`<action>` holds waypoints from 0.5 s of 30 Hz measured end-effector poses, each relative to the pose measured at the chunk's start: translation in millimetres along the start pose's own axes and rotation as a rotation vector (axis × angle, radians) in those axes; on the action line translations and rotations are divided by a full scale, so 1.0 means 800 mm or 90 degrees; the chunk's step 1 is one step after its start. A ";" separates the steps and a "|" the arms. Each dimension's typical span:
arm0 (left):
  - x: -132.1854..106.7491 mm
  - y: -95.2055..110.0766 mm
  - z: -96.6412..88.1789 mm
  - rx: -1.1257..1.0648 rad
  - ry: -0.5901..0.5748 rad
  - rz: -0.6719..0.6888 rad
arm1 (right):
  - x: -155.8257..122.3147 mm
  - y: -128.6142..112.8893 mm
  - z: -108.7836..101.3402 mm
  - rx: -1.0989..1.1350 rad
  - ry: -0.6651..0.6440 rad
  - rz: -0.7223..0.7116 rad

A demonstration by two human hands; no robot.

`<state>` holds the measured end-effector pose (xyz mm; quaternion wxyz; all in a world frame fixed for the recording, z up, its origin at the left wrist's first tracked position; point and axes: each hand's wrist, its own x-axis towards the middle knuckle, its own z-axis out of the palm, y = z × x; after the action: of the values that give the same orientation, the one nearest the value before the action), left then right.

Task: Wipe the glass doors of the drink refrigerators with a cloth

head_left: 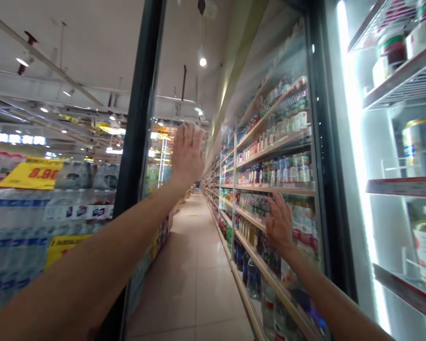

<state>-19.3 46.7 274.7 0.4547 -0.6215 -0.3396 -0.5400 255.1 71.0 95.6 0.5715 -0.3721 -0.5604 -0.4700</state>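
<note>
A glass fridge door (234, 118) with a dark frame (138, 142) stands swung out in front of me. My left hand (187, 152) lies flat against the glass high up, fingers stretched upward and holding nothing. Lower and to the right, my right hand (279, 222) rests flat on the same pane near the hinge-side frame (324, 180), fingers spread and empty. Through the glass I see the shop aisle and its shelves.
The lit fridge interior (404, 189) with wire shelves of jars and tubs is at the right. Long shelves of bottled drinks (270, 170) line the tiled aisle (195, 274). Stacked water bottle packs (28, 237) with a yellow price sign (35, 173) stand at the left.
</note>
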 end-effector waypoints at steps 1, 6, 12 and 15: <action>-0.015 0.012 0.004 -0.005 -0.020 0.056 | 0.000 0.000 0.000 0.000 0.001 0.000; -0.051 0.030 0.009 -0.012 -0.173 0.416 | -0.002 0.001 0.002 -0.005 0.000 -0.009; 0.010 -0.035 -0.018 0.021 -0.002 0.032 | -0.002 0.001 0.001 -0.007 -0.001 -0.006; -0.027 0.003 -0.008 -0.001 -0.062 0.125 | -0.002 0.002 0.002 -0.012 0.005 -0.010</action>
<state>-23.8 41.2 253.5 0.4876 -0.6778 -0.2985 -0.4623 256.1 72.8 94.4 0.5664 -0.3715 -0.5566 -0.4810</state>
